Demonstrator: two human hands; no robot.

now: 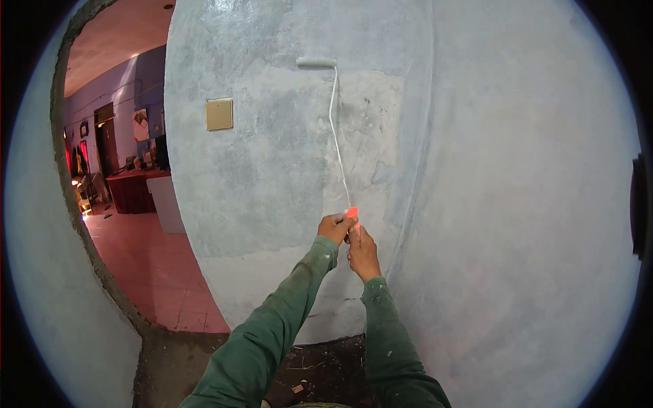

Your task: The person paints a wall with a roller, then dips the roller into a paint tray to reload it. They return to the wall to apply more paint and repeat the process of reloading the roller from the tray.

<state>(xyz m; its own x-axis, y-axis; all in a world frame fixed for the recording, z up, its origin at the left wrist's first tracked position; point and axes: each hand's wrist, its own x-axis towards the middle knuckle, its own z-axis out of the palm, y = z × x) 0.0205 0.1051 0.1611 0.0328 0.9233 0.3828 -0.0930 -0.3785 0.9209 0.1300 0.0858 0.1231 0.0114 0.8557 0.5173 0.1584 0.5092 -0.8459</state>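
A paint roller (316, 62) with a long thin white frame rests against the wall (272, 177), its pale sleeve lying level on the upper part. Both my hands are closed on its orange-red handle. My left hand (335, 228) grips near the handle's top, and my right hand (362, 255) is wrapped round it just below and to the right. Around the roller, the wall has darker grey, damp-looking paint on the left and above. A paler patch shows to the right of the frame and along the bottom.
A gold-coloured switch plate (219, 114) sits on the wall left of the roller. Further left, a doorway opens onto a room with a reddish tiled floor (146, 262) and a red-covered table (129, 192). Another wall (517, 204) meets this one at a corner on the right. Debris lies on the dark floor (326, 374) below.
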